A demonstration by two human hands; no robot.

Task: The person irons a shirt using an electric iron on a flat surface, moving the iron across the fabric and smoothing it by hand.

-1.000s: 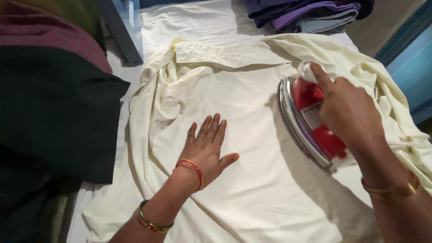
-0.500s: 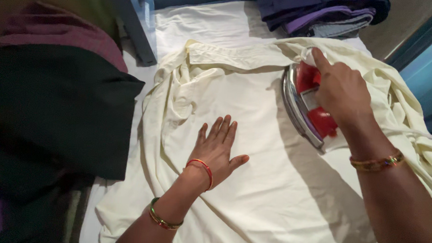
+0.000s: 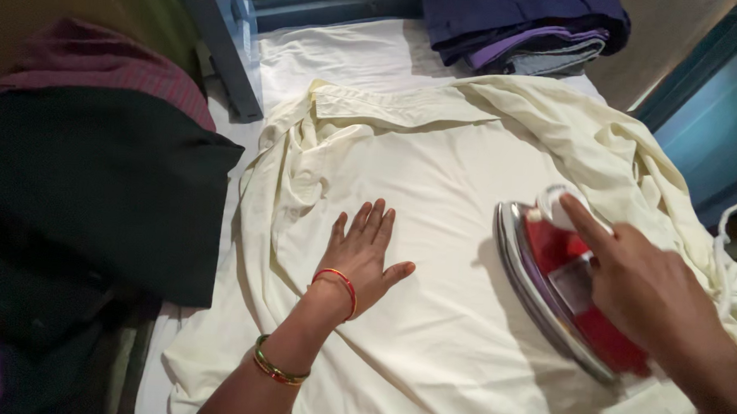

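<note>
The right hand [image 3: 654,298] is closed around the handle of the red iron [image 3: 568,294], whose long axis points up-left, away from the wrist. Left of it, the left hand [image 3: 362,260] lies open and flat, holding nothing, on the cream garment [image 3: 436,185]. Beyond both hands sits a folded pile of dark clothes [image 3: 517,27].

left hand [image 3: 362,256] lies flat on the shirt [image 3: 433,235]; iron [image 3: 568,294] to its right, folded clothes [image 3: 517,23] behind, dark cloth [image 3: 96,187] left.
</note>
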